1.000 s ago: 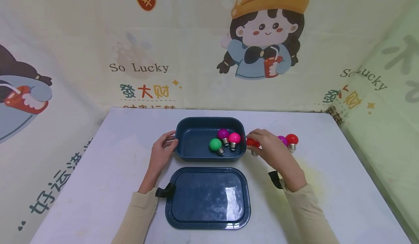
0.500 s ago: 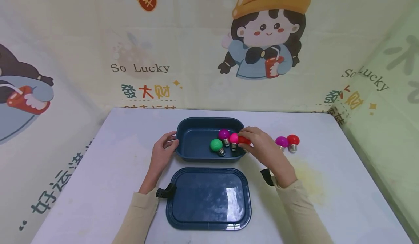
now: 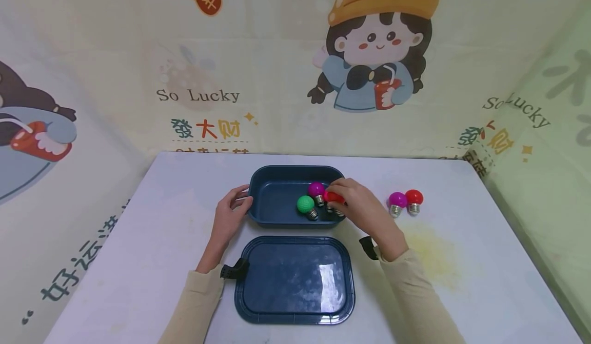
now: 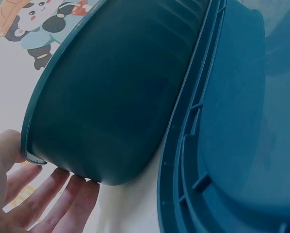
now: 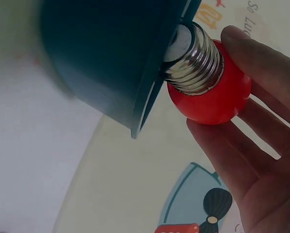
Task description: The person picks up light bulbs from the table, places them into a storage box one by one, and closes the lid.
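Note:
A dark blue rectangular container [image 3: 277,195] stands open on the table. The fingers of my left hand [image 3: 231,205] rest extended against its left end; the left wrist view shows fingertips [image 4: 89,187] on the outer wall, just below the rim. Over the container's right end, my right hand [image 3: 357,203] pinches a red light bulb [image 5: 213,104] by its round globe, metal screw base facing the container's rim. Inside lie a green bulb [image 3: 305,204], a purple bulb [image 3: 316,189] and a pink bulb, the last mostly hidden behind the red one and the right hand.
A dark blue lid [image 3: 286,282] lies flat in front of the container. To the right, a purple bulb [image 3: 397,199] and another red bulb [image 3: 414,196] sit side by side on the white table [image 3: 480,262]. A printed cloth [image 3: 277,103] hangs behind.
My right hand has carried the red bulb leftward from beside the container to over its right end, uncovering the purple bulb on the table. The left hand has stayed in place.

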`<state>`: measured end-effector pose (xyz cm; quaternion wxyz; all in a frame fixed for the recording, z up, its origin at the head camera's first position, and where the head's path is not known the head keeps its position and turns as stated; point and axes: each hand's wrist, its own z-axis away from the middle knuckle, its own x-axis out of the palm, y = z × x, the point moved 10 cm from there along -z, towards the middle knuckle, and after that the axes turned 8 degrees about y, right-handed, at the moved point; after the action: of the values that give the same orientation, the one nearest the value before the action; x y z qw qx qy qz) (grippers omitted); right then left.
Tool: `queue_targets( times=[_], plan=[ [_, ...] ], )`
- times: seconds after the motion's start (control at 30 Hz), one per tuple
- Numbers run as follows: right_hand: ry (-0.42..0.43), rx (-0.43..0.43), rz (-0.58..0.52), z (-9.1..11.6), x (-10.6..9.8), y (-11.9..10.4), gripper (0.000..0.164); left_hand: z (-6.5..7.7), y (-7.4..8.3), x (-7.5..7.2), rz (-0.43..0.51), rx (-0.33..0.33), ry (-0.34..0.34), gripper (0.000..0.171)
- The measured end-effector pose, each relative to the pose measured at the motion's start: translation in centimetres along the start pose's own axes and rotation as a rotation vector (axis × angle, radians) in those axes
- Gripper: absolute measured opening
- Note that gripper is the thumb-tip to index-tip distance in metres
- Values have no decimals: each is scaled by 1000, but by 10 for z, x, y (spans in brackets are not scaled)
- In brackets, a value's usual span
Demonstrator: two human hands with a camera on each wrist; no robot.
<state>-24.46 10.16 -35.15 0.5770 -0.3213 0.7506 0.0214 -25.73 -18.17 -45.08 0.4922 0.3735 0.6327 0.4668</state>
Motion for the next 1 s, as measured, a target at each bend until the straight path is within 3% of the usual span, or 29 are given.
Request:
queue_targets(
  times=[1.0],
  plan=[
    [-13,-147,-4,-8,36,-10,31,0,-4,3,4,-21,-5,44]
  ],
)
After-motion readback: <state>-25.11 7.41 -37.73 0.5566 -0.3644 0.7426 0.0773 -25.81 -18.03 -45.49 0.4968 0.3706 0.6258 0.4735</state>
